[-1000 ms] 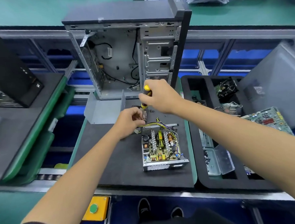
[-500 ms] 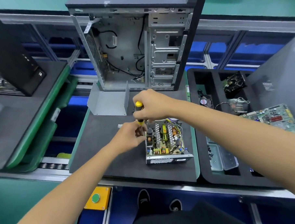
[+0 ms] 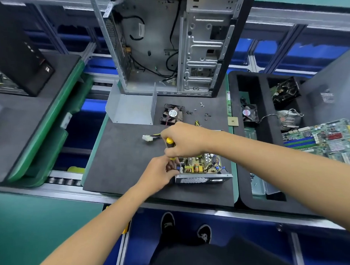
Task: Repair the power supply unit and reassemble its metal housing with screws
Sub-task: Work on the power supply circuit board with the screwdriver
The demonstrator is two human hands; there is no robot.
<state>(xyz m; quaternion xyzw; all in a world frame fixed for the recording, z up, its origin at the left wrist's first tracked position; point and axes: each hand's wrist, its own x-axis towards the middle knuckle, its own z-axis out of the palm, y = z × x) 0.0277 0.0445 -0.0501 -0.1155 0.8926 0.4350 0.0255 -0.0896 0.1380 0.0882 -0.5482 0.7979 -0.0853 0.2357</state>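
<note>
Head view: right hand (image 3: 187, 140) grips the screwdriver (image 3: 169, 142) upright; left hand (image 3: 160, 172) pinches its shaft at the power supply unit's (image 3: 202, 170) nine-o'clock corner; keep the tip seated squarely.

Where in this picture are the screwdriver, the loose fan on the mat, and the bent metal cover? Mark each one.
screwdriver (image 3: 169, 141), head view, on the yellow end of its handle.
loose fan (image 3: 172, 113), head view, on its round hub label.
bent metal cover (image 3: 133, 111), head view, on its flat inner face.
</note>
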